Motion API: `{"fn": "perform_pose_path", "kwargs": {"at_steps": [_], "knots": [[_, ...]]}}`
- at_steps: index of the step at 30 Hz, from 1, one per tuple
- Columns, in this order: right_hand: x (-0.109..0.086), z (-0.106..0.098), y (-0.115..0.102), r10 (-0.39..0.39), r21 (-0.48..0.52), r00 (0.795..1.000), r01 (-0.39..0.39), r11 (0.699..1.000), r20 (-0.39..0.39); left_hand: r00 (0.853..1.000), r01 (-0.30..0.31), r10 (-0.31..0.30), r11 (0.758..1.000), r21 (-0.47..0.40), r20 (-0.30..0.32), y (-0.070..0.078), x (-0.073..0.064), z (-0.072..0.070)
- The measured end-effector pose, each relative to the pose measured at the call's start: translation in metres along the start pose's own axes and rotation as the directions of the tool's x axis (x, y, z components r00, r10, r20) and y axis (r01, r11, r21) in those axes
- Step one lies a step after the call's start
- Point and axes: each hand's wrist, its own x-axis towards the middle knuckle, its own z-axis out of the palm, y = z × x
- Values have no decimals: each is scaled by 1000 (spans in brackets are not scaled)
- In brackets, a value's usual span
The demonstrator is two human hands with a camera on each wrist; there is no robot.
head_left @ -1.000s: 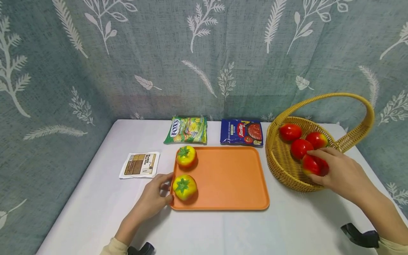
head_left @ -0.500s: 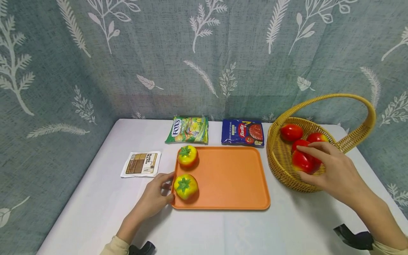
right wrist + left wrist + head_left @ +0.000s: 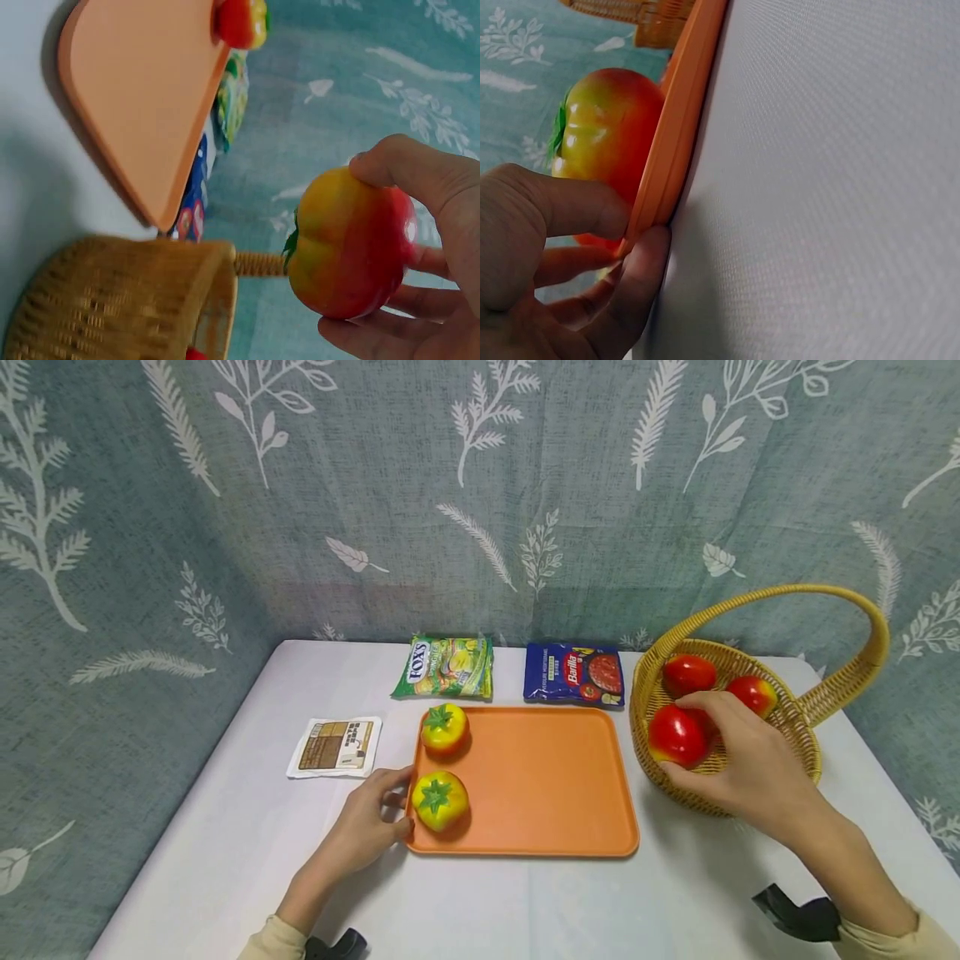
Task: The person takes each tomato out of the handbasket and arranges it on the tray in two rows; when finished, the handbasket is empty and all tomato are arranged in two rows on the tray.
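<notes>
Plainly, the tray point(image 3: 540, 777) is the reference here. To its right stands the basket point(image 3: 112, 315), and at the basket's tray-facing side the right hand point(image 3: 757, 768) holds the tomato point(image 3: 677, 735), thumb on one flank and fingers round the other, spread about as wide as the fruit. In the right wrist view its leafy end points down toward the desk point(image 3: 525, 910) — leaves lower, red bottom upper. At the tray's left edge the left hand point(image 3: 363, 822) pinches the rim, thumb and fingers closed to the rim's thickness, just beside the front tomato point(image 3: 439, 800); the back tomato point(image 3: 446, 728) sits on the tray's far left part. Beyond the tray's far edge lie the sweets point(image 3: 450, 668) and, further right, the sauce point(image 3: 573, 675); the sachet point(image 3: 335, 747) lies left of the tray. The step in hand seems to be lifting the tomato out. To do it well, I would grip the smooth skin evenly, as it looks slippery, and raise it clear of the basket's rim before any sideways travel toward the tray. The arched handle point(image 3: 817, 591) calls for a path on the tray side of it. Any setting down would want a turn of the wrist first — leaves up, like the pair on the tray — and a light left-hand pinch should suffice to steady the tray.
</notes>
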Motion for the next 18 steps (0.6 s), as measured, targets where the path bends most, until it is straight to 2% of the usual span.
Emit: {"fn": "perform_pose_path", "kwargs": {"at_steps": [10, 14, 18], "knots": [[13, 19, -13, -79, 24, 997, 79, 997, 14, 1000, 6, -6, 1000, 8, -2, -2, 0, 1], [18, 25, -15, -86, 39, 996, 84, 996, 28, 1000, 29, -29, 1000, 4, 4, -1, 0, 2], [22, 33, -18, -85, 68, 995, 82, 994, 50, 1000, 25, -25, 1000, 1, 1, -2, 0, 2]]}}
